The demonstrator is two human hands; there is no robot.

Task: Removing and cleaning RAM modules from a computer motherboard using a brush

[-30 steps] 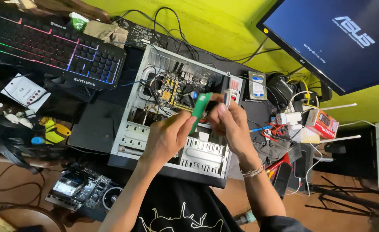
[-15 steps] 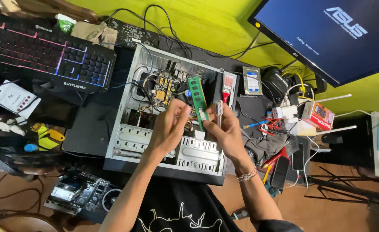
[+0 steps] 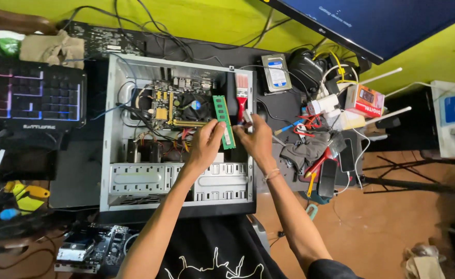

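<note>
1. Two hands are over the open computer case (image 3: 178, 135): the left hand (image 3: 206, 143) pinches the lower part of one green memory module (image 3: 224, 121) between thumb and fingers; the right hand (image 3: 256, 138) is closed with its fingertips near the module's right edge, and whether it touches the module cannot be told.
2. The module stands lengthwise above the case, just right of the one motherboard (image 3: 178, 103) with its round black cooler fan.
3. One red-handled brush (image 3: 242, 95) lies at the case's right rim, just beyond the right hand.
4. One hard drive (image 3: 275, 72) rests on the desk (image 3: 284, 106) beside the case; one backlit keyboard (image 3: 31, 95) sits to the left; one monitor (image 3: 382, 23) hangs at the upper right.
5. One loose circuit board (image 3: 90, 245) lies at the lower left.
6. Against half a second ago, the module is much as it was, upright between the two hands; a second ago it was tilted and lower. The left hand's grip on it has stayed.
</note>
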